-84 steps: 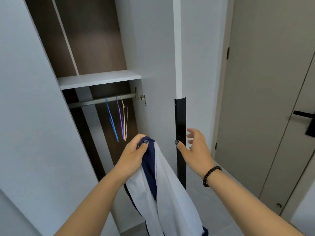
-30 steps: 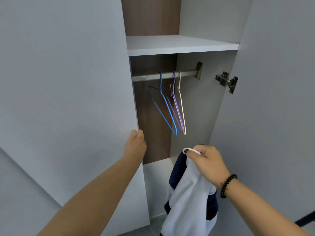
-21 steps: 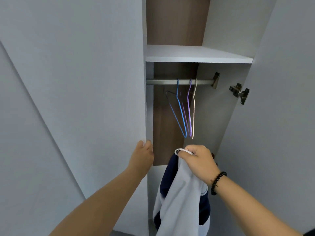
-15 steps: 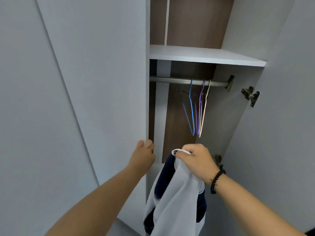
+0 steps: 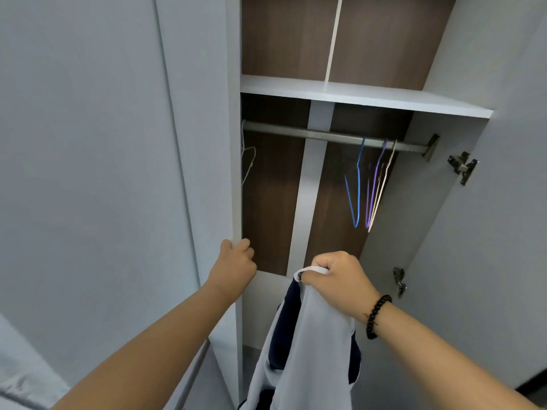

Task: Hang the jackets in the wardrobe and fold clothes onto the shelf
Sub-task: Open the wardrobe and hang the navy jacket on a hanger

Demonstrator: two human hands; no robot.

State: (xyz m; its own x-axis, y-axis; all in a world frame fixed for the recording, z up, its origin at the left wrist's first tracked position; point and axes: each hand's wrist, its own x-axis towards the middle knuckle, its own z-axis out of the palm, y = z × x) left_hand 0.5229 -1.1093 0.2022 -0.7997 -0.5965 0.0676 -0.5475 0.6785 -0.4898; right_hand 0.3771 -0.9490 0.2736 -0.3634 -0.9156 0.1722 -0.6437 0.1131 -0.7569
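The right hand (image 5: 336,278) is clenched around the collar of a white jacket with navy panels (image 5: 302,350), which hangs below the fist in front of the open wardrobe. The left hand (image 5: 233,266) curls its fingers around the edge of the pale grey left wardrobe door (image 5: 118,173). Beyond them a metal rail (image 5: 310,134) under a white shelf (image 5: 355,94) carries blue, purple and cream wire hangers (image 5: 367,184) near its right end and a white wire hanger (image 5: 247,161) at its far left.

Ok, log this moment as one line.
left hand: grips door edge | right hand: holds jacket | hangers: on rail | jacket: not hung
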